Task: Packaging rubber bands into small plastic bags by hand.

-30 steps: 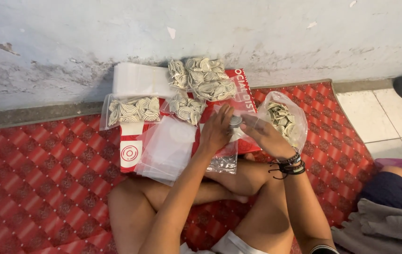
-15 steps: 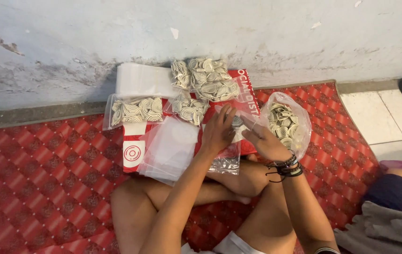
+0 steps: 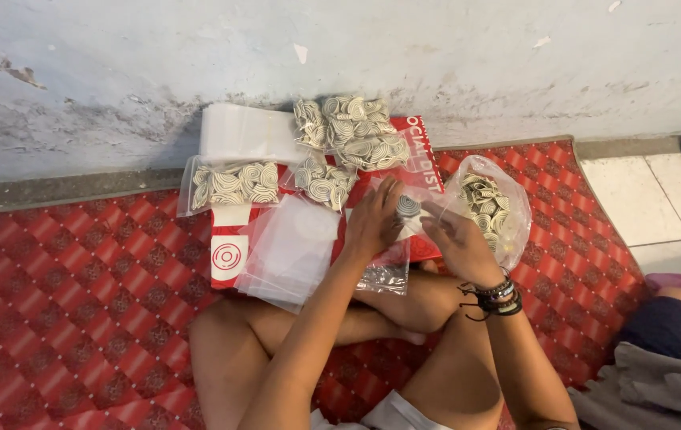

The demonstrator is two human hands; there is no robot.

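Note:
My left hand (image 3: 374,220) and my right hand (image 3: 456,239) meet over a red sheet (image 3: 418,151) in front of my crossed legs. Together they pinch a small grey spiral coil (image 3: 408,207) at their fingertips. My right wrist wears dark bracelets (image 3: 498,295). A small clear zip bag (image 3: 386,275) hangs below my left hand. Just right of my right hand lies an open clear bag of loose spiral coils (image 3: 487,209).
Several filled clear bags of coils (image 3: 233,185) (image 3: 356,131) lie near the wall, beside a stack of empty clear bags (image 3: 246,134) and another pile (image 3: 288,251). A red patterned mat (image 3: 78,302) covers the floor. Another person's leg (image 3: 675,326) is at right.
The coil stays between my fingertips over the red sheet. My hands have turned slightly and the view has shifted a little; the open bag of coils has moved closer to my right hand.

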